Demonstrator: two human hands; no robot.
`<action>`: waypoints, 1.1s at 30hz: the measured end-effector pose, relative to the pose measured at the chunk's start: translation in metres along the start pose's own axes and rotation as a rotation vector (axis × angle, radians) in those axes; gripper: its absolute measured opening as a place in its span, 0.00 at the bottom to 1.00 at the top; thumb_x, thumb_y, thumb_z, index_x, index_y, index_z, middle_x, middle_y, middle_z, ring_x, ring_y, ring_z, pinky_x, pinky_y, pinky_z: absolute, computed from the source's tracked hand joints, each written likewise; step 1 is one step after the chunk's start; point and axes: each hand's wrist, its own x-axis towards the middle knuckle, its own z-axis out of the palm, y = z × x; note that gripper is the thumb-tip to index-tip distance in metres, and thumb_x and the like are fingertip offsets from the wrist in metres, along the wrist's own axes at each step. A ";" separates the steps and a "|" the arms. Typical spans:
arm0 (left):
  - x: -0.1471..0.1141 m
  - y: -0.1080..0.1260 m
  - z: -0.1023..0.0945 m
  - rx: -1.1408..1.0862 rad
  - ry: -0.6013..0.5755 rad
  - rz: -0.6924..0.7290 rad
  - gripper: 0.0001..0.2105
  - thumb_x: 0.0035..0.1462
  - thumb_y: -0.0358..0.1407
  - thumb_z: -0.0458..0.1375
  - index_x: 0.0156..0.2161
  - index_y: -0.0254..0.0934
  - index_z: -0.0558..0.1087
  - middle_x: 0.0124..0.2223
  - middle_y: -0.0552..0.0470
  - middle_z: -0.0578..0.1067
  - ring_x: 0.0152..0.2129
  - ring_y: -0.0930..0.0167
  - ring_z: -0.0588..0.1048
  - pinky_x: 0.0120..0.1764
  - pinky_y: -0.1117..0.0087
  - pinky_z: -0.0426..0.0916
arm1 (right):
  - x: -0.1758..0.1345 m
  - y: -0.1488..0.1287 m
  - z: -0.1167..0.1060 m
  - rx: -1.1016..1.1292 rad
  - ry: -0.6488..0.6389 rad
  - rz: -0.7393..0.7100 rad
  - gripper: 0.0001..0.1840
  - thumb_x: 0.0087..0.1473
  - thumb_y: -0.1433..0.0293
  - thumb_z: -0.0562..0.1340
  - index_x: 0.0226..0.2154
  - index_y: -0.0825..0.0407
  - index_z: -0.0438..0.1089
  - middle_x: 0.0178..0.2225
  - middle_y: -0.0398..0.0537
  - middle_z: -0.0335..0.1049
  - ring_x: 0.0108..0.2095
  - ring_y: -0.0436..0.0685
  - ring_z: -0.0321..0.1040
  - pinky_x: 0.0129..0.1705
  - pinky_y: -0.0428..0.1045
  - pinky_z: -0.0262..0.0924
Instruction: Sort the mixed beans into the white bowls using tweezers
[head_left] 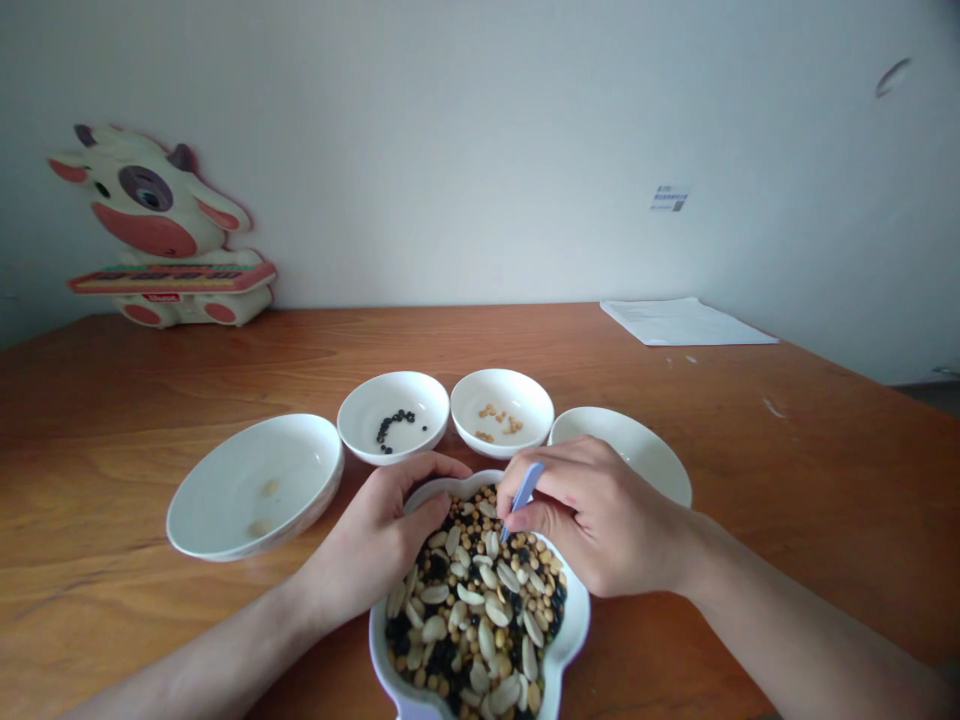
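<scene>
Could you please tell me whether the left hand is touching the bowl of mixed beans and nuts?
Touching. The head view shows the left hand gripping the bowl's rim, with its fingers curled over the far edge.

A home dining corner, by all signs: a worn wooden table (225,380) stood against a plain white wall, a cartoon cow toy (161,235) at upper left, papers (686,322) at right, white bowls (394,415) at centre.

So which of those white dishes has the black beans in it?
The small bowl second from left; its neighbour bowl holds yellowish bits instead.
</scene>
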 end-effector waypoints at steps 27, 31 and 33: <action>0.000 0.001 0.001 -0.031 0.013 -0.008 0.10 0.58 0.35 0.55 0.43 0.38 0.74 0.43 0.52 0.79 0.42 0.64 0.76 0.43 0.70 0.69 | -0.002 0.003 0.000 -0.029 -0.109 0.041 0.05 0.56 0.79 0.62 0.32 0.54 0.70 0.31 0.44 0.75 0.31 0.51 0.71 0.34 0.45 0.62; 0.000 0.001 0.000 -0.011 0.020 -0.005 0.10 0.58 0.35 0.55 0.43 0.38 0.74 0.43 0.52 0.79 0.42 0.65 0.76 0.45 0.70 0.68 | -0.002 0.003 0.000 -0.029 -0.112 0.040 0.04 0.56 0.78 0.62 0.32 0.54 0.70 0.31 0.45 0.75 0.31 0.51 0.71 0.34 0.45 0.62; 0.000 0.001 0.000 -0.004 0.026 -0.006 0.10 0.58 0.35 0.55 0.44 0.38 0.74 0.44 0.52 0.79 0.42 0.65 0.76 0.45 0.70 0.68 | -0.002 0.003 0.000 -0.029 -0.130 0.047 0.04 0.56 0.77 0.62 0.32 0.54 0.71 0.31 0.45 0.74 0.30 0.51 0.70 0.34 0.45 0.62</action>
